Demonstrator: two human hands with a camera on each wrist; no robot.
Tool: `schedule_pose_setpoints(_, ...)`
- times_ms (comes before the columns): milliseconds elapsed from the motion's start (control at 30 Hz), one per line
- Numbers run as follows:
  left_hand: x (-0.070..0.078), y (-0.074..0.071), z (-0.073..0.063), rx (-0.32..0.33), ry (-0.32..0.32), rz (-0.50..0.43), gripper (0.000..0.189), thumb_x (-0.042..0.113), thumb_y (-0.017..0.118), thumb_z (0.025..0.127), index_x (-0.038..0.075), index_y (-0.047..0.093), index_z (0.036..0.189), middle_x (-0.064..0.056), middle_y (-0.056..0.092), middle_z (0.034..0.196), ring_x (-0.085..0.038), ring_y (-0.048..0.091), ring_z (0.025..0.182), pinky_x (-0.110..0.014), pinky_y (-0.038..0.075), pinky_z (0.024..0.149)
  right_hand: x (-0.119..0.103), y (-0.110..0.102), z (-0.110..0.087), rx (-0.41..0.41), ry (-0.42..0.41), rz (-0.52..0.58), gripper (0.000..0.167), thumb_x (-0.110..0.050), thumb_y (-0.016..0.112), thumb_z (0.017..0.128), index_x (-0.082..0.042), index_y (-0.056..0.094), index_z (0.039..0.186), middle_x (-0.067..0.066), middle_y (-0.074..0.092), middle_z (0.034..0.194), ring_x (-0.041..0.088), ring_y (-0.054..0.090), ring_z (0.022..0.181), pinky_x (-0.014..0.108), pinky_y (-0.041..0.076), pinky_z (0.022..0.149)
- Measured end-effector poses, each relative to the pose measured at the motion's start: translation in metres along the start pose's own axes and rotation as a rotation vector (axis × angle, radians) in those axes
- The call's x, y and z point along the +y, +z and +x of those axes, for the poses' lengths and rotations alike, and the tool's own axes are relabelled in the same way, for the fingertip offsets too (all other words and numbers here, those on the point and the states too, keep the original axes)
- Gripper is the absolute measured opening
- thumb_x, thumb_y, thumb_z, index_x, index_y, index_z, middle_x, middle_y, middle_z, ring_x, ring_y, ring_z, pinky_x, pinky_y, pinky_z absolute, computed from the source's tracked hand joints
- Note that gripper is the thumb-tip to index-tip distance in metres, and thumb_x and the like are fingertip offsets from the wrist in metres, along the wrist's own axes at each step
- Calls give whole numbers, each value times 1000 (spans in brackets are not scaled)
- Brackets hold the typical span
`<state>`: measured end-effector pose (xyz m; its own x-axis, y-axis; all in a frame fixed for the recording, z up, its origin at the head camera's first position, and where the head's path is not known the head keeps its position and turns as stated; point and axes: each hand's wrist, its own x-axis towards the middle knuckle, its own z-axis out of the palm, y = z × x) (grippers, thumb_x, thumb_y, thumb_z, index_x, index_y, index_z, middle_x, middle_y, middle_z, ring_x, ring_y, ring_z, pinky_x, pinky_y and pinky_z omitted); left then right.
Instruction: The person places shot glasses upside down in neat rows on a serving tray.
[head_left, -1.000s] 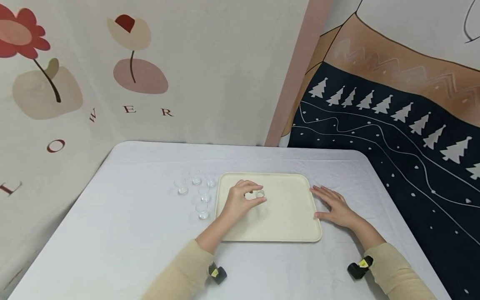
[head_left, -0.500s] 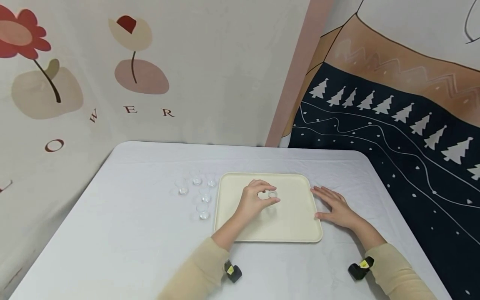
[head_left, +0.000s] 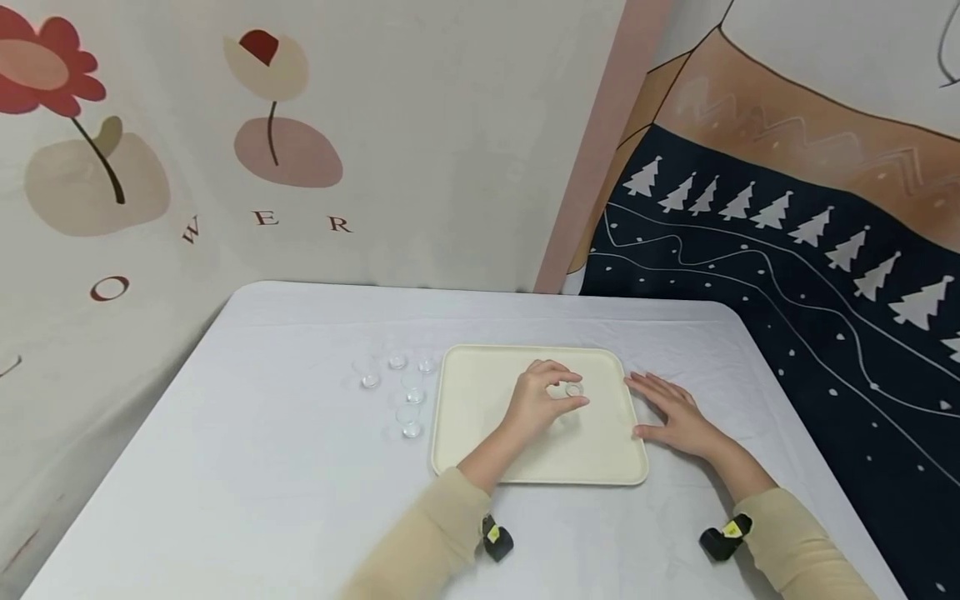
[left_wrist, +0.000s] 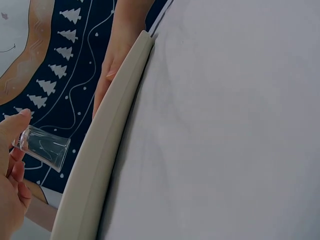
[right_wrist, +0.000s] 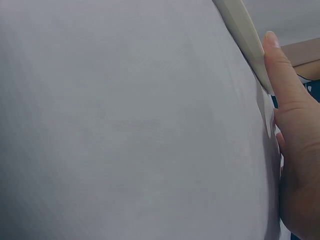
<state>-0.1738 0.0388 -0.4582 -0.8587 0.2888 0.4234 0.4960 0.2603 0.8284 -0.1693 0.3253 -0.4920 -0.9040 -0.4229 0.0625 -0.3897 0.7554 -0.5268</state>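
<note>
My left hand (head_left: 536, 400) is over the cream tray (head_left: 480, 454), pinching a small clear shot glass (left_wrist: 45, 147) between thumb and fingers. It grips the glass by the narrow end, and the wider end points toward the tray. In the head view only a small ring of this glass shows between the fingertips. My right hand (head_left: 678, 421) lies at the tray's right edge with its fingers spread, fingertips and thumb right at the rim. The right wrist view shows its thumb (right_wrist: 280, 70) against the tray's side (right_wrist: 245, 35).
Several similar clear glasses (head_left: 411, 429) stand grouped on the white tablecloth (head_left: 300, 467), just left of the tray. A pale curtain (head_left: 420, 150) with printed flowers hangs behind the table, and dark tree-patterned fabric (head_left: 750, 275) hangs at the right.
My left hand has moved to the right over the tray, carrying the shot glass. The right hand has kept its place at the tray's edge.
</note>
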Motion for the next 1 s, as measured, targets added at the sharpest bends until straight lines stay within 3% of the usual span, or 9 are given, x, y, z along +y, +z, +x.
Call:
schedule_pose_setpoints(367,5,24,11,-31,4,25,29,17,82,76,5,74,101,-1,66,99,-14,54,91,-19,46,76,0,-1,-1,-8,-12,-9,80,-39,75,80,-15,38,147,20,31,150,47,19,136,68,8,102)
schedule_pose_setpoints(767,2,49,23,-53,0,122,31,23,82,77,10,74,104,3,67,101,-6,53,91,-11,43,76,-1,-2,-1,1,-45,-26,80,-38,75,80,-13,38,146,22,32,149,47,20,135,69,9,101)
schedule_pose_setpoints(1000,2,59,27,-87,-41,167,31,26,80,79,12,74,106,5,66,101,-5,52,90,-10,41,76,0,-2,-1,7,-50,-23,81,-38,76,79,-12,39,146,22,33,148,48,21,135,70,9,100)
